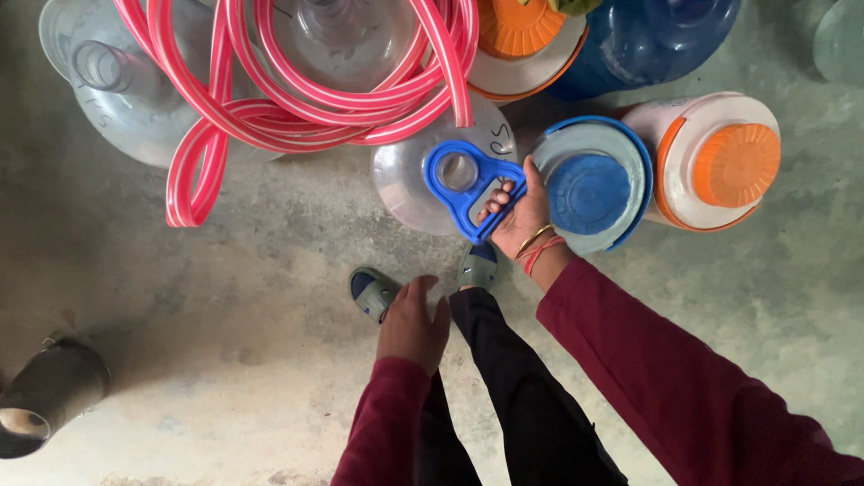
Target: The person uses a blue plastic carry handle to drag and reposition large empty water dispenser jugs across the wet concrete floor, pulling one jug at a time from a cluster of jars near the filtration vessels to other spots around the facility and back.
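Your right hand [520,214] is clenched around the blue plastic handle [472,187] fitted to the neck of a clear water jug [405,180], fingers threaded through the handle's slot while its ring sits over the jug's mouth. The handle's long axis runs on a slant, from the ring at the upper left down to your grip at the lower right, so the jug lies up and to the left of your wrist (the one with the thin bangles and red thread [537,248]). Your left hand [414,324] hangs released and empty over the concrete floor [225,315], lower down and near your sandalled feet [373,292], clearly the farther of the two from the jug.

The jug is smooth, translucent and round-shouldered, standing on the floor just ahead of your toes. Just to its right, close to the back of your hand, stands a jug with a blue cap [589,191], and beyond that a pale one with a ribbed orange cap [736,164]. A coiled pink-and-white striped hose [342,99], glossy and flexible, is draped over more clear jugs at the top left, one loop trailing down to the floor. A dull metal vessel [45,396] lies well apart at the lower left.
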